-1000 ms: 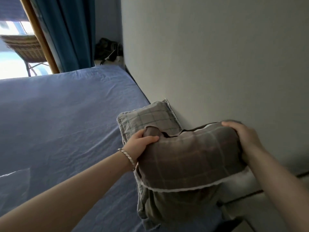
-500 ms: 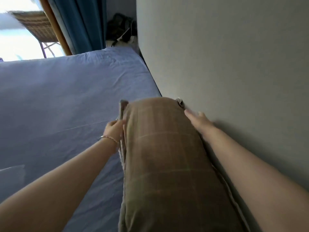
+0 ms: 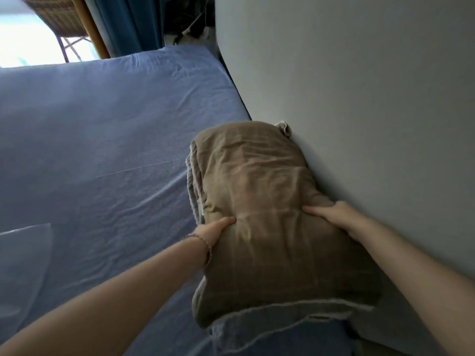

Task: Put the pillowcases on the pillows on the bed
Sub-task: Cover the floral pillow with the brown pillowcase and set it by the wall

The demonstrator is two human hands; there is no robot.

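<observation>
A brown checked pillow in its pillowcase (image 3: 257,191) lies on the blue bed sheet (image 3: 102,150), stacked over a second pillow whose grey edge (image 3: 191,183) shows at its left side. It is pushed against the grey wall. My left hand (image 3: 213,232) grips the pillow's left side, thumb on top. My right hand (image 3: 334,217) grips its right side next to the wall, thumb pressed into the fabric. The case's open hem (image 3: 282,312) lies at the near end.
The grey wall (image 3: 359,98) runs along the right of the bed. Dark blue curtains (image 3: 133,24) and a wicker chair (image 3: 59,19) stand beyond the far end of the bed. A pale patch of fabric (image 3: 23,253) lies at the left edge.
The pillow went from being held up to lying flat on top of the other pillow by the wall. Both hands slid back toward me along its sides.
</observation>
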